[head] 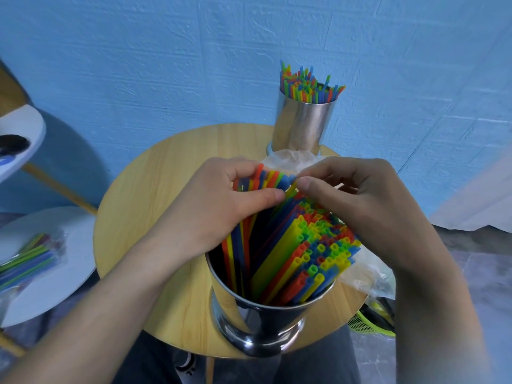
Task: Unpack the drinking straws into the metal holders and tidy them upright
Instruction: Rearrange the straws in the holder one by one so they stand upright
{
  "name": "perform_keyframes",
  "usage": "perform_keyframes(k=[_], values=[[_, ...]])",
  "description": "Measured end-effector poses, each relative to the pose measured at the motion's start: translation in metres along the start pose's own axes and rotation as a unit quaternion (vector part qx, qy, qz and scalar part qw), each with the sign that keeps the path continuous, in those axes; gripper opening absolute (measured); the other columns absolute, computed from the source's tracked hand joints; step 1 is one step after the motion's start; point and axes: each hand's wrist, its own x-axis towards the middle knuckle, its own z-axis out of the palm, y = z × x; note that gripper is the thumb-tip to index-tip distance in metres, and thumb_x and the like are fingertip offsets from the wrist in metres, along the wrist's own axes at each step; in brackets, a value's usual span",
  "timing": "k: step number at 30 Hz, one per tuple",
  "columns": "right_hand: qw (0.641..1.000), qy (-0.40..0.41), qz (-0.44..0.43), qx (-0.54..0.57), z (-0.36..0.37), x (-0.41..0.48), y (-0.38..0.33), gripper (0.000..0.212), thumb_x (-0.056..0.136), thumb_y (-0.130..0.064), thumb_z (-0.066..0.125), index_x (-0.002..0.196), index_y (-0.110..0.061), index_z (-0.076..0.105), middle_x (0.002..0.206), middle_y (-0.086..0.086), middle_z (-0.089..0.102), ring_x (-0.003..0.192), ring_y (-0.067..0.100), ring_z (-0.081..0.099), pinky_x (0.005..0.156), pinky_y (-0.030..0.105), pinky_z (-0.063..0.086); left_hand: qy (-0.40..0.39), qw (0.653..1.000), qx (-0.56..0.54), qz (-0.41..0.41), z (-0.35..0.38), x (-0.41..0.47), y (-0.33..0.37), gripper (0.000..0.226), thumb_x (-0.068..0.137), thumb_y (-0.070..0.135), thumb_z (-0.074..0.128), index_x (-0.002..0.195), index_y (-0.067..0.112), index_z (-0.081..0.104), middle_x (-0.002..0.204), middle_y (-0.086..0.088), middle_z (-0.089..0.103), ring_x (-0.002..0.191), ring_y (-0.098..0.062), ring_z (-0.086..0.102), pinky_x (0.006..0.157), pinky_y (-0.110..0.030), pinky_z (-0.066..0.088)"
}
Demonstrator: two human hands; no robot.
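Head camera looks steeply down, close over the round table (pixel 155 173).

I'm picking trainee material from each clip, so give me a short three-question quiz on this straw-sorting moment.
1. True or false: the far metal holder on the wooden table stands empty.
2. What does the left hand grip? A) a spoon B) a bunch of straws standing in the near metal holder C) a cloth
3. Fill in: the packed straws lie on a ___ round table at the person's left.

Key: 1 false, it is full of straws; 2 B; 3 white.
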Motion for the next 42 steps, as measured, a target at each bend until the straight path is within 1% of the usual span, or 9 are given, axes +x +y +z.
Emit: perform_keyframes(k=[6,11,15,19,22,28,36,38,42], values=[[0.997,0.067,-0.02,0.034,0.0003,-0.0009,-0.0031,0.01,0.094,-0.024,0.074,0.085,-0.025,0.077,0.08,-0.004,0.071,0.072,0.004,0.059,0.065,0.018,0.047,0.006,1.0,-0.005,0.027,-0.0003,0.001,-0.0027,0.01,0.084,0.013,0.079,0.094,0.014,0.075,0.085,-0.004,0.077,0.081,-0.021,0.075,0.077,-0.033,0.059],[0.997,0.054,-0.048,0.04,0.0018,-0.0016,-0.0049,0.013,0.095,-0.013,0.072,0.089,-0.023,0.075,0.086,0.002,0.073,0.081,0.021,0.065,0.069,0.029,0.052,0.022,0.998,0.023,0.059,-0.0025,0.0023,-0.0035,0.017,0.08,0.023,0.085,0.083,0.027,0.068,0.08,-0.001,0.069,0.067,-0.004,0.059,0.066,-0.022,0.047],[0.997,0.027,-0.048,0.045,0.0036,-0.0006,-0.0048,0.009,0.093,-0.018,0.072,0.091,-0.026,0.075,0.085,-0.003,0.073,0.077,0.016,0.065,0.066,0.022,0.049,0.001,0.996,0.033,0.078,-0.0009,0.0,0.0019,0.015,0.081,0.017,0.082,0.083,0.022,0.069,0.081,-0.003,0.068,0.063,-0.003,0.057,0.061,-0.016,0.047],[0.997,0.012,-0.056,0.051,0.0034,-0.0003,-0.0049,0.008,0.09,-0.022,0.068,0.092,-0.026,0.075,0.085,-0.003,0.074,0.081,0.027,0.068,0.07,0.037,0.055,-0.004,0.996,0.035,0.085,0.001,-0.0006,0.0016,0.013,0.084,0.018,0.082,0.085,0.021,0.069,0.084,-0.008,0.069,0.072,-0.026,0.066,0.064,-0.033,0.053],[0.997,-0.005,-0.059,0.054,0.0029,-0.0017,-0.005,0.011,0.091,-0.022,0.068,0.096,-0.027,0.076,0.085,-0.003,0.075,0.082,0.033,0.067,0.072,0.044,0.054,0.004,0.996,0.041,0.084,0.001,0.0003,-0.0006,0.012,0.084,0.023,0.082,0.086,0.023,0.07,0.085,-0.008,0.07,0.077,-0.029,0.066,0.068,-0.039,0.054],[0.997,-0.013,-0.06,0.048,0.0029,-0.0003,-0.0054,0.012,0.091,-0.021,0.071,0.097,-0.029,0.078,0.085,-0.004,0.075,0.081,0.032,0.066,0.072,0.043,0.054,0.004,0.996,0.041,0.078,0.0023,0.0004,0.0,0.011,0.084,0.021,0.081,0.086,0.019,0.07,0.082,-0.008,0.071,0.076,-0.029,0.068,0.067,-0.038,0.054],[0.997,0.032,-0.068,0.03,0.0047,0.0005,-0.0049,0.006,0.089,-0.023,0.072,0.091,-0.028,0.076,0.084,-0.002,0.074,0.079,0.03,0.066,0.071,0.045,0.054,-0.009,0.995,0.062,0.08,0.0005,0.0003,-0.0011,0.012,0.083,0.02,0.082,0.088,0.02,0.071,0.077,-0.003,0.069,0.062,-0.01,0.057,0.06,-0.017,0.043],[0.995,0.048,-0.074,0.038,0.0033,0.0,-0.0048,0.01,0.091,-0.019,0.075,0.091,-0.028,0.076,0.085,-0.002,0.073,0.079,0.03,0.066,0.071,0.041,0.054,-0.016,0.993,0.081,0.079,-0.0021,0.0007,-0.0013,0.013,0.082,0.021,0.083,0.088,0.022,0.071,0.076,0.003,0.069,0.063,-0.001,0.055,0.063,-0.012,0.042],[0.99,0.081,-0.091,0.064,0.0006,-0.0015,-0.0089,0.014,0.091,-0.014,0.074,0.09,-0.028,0.075,0.086,0.004,0.073,0.077,0.032,0.062,0.066,0.035,0.051,-0.027,0.99,0.11,0.081,-0.007,0.0014,0.0038,0.015,0.079,0.03,0.084,0.086,0.028,0.072,0.079,0.009,0.07,0.071,-0.003,0.059,0.07,-0.016,0.044]])
